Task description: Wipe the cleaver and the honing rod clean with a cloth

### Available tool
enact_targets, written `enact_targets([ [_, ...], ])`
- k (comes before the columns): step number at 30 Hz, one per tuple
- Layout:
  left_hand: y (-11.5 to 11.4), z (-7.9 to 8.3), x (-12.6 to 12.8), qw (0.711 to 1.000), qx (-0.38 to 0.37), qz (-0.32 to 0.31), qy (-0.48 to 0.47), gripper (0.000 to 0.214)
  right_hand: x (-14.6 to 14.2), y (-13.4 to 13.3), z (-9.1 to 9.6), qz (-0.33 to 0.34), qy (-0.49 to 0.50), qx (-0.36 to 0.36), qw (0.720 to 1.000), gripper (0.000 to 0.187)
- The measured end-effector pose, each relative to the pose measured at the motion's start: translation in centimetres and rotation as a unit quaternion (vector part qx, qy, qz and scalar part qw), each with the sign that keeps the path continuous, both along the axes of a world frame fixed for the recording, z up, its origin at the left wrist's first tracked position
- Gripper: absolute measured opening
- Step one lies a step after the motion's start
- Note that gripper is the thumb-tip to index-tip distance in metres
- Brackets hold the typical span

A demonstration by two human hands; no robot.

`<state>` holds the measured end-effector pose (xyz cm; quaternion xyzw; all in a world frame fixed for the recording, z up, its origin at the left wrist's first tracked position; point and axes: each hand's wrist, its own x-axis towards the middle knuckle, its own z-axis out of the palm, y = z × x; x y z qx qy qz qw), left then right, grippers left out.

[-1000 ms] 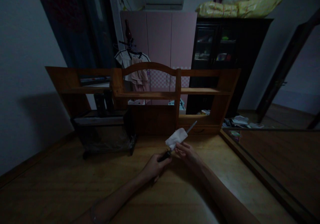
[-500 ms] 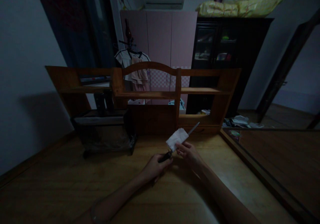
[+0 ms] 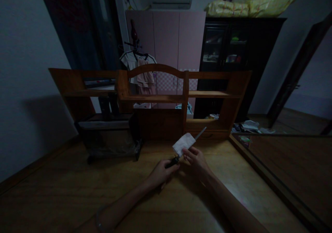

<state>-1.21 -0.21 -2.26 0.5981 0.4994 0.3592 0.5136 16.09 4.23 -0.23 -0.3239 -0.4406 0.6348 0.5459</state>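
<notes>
A knife (image 3: 200,133) with a dark handle and a slim grey blade points up and to the right over the wooden desk. My left hand (image 3: 162,173) is closed around its handle. Across the middle of the blade lies a folded white tissue (image 3: 183,143), which hides that stretch; the blade's tip sticks out beyond it. With thumb and fingers closed, my right hand (image 3: 196,159) pinches the tissue's lower right edge against the blade.
A wooden shelf unit (image 3: 158,98) stands along the desk's far side. At its left is a dark box-like thing (image 3: 111,139) with plastic wrapping. A raised wooden edge (image 3: 259,167) runs along the right. Behind are pink wardrobe doors (image 3: 166,39) and a dark cabinet (image 3: 251,60).
Both hands, the knife and the tissue keep nearly the same place. Only the camera's view has shifted slightly.
</notes>
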Motion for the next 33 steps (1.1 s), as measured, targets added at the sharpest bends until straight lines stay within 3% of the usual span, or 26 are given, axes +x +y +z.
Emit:
enact_targets([
  [10, -0.1, 0.3, -0.1, 1.000, -0.015, -0.027, -0.002, 0.046, 0.2, 0.3, -0.2, -0.006, -0.025, 0.016, 1.000, 0.027],
  [14, -0.1, 0.5, -0.2, 0.999, -0.021, -0.044, -0.012, 0.049, 0.4, 0.5, -0.4, -0.002, -0.050, 0.054, 0.997, 0.026],
  [21, 0.0, 0.9, -0.6, 0.994, -0.065, -0.073, -0.041, 0.066, 0.2, 0.4, -0.5, 0.020, -0.080, 0.103, 0.991, 0.025],
  [33, -0.4, 1.2, -0.6, 0.996, -0.036, -0.076, 0.039, 0.079, 0.4, -0.7, 1.1, 0.077, -0.098, 0.169, 0.978, 0.022],
])
